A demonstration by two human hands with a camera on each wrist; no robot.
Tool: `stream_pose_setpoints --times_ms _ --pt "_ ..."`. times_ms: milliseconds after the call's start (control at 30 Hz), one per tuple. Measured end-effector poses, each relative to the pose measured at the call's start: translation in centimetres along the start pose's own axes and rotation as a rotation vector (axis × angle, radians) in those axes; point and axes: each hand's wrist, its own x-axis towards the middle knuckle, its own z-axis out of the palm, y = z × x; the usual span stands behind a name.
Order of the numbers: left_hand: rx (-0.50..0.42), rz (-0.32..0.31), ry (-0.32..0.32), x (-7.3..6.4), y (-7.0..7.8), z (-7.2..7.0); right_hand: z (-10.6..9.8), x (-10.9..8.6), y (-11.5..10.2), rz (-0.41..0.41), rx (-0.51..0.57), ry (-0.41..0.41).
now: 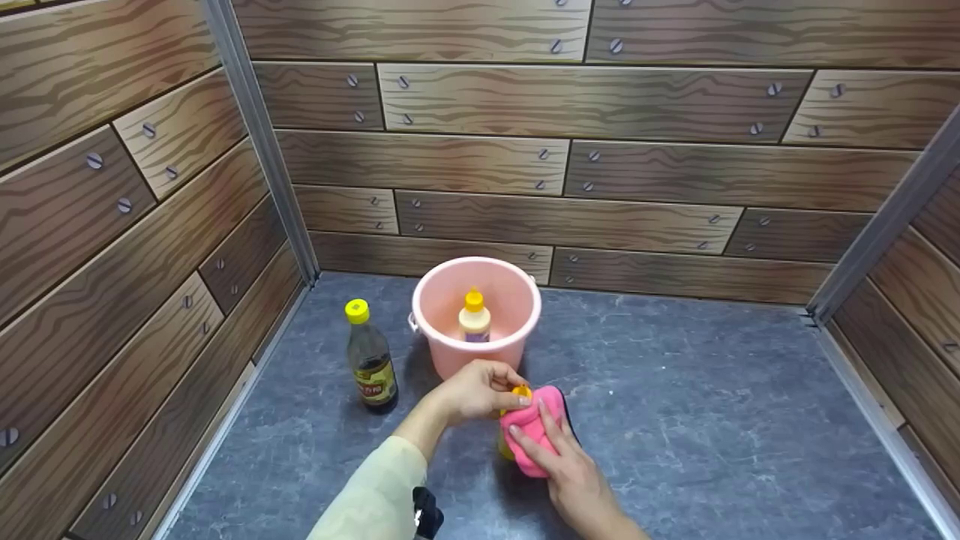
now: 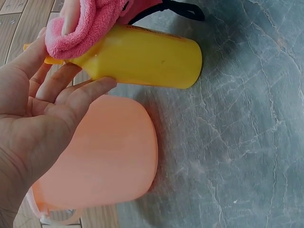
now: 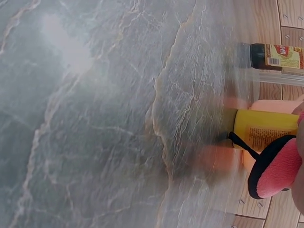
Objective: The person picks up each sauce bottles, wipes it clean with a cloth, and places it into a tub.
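- The yellow bottle [image 2: 147, 61] is between the two hands, in front of the bucket; whether its base touches the surface I cannot tell.
- It has smooth sides, small dark print, and an orange cap [image 1: 519, 393].
- The pink cloth [image 1: 530, 424], fluffy with black edging and a black loop [image 2: 187, 9], lies against the bottle's upper side.
- The left hand [image 1: 474, 394] reaches in from below, wrist bent, thumb and fingers pinching around the cap and neck.
- The right hand [image 1: 576, 476] comes from the lower right, thumb and forefinger stretched and spread, pressing the cloth; its other fingers are mostly hidden.
- A pale sleeve [image 1: 375, 480] covers the left forearm.
- The pink bucket [image 1: 454, 365] holds a pale bottle [image 1: 474, 322] with an orange top.
- Left of it stands a dark sauce bottle [image 1: 373, 375], yellow-capped.
- Beneath is a grey-blue marbled surface [image 1: 712, 405].
- Wood-patterned walls [image 1: 637, 165] enclose it, with grey metal strips [image 1: 262, 142] at the corners.
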Motion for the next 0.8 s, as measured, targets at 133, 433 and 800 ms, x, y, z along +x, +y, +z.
stream_pose_setpoints --times_ms 133,433,800 --pt "-0.005 0.0 -0.005 -0.1 0.1 0.0 0.2 0.1 -0.2 0.031 0.008 -0.02" --pt "-0.023 -0.001 -0.003 -0.1 0.0 0.0 0.6 0.2 -0.2 0.062 0.015 -0.031" --pt "-0.062 0.016 -0.002 0.1 -0.3 0.1 1.1 0.2 -0.4 0.076 0.008 -0.034"
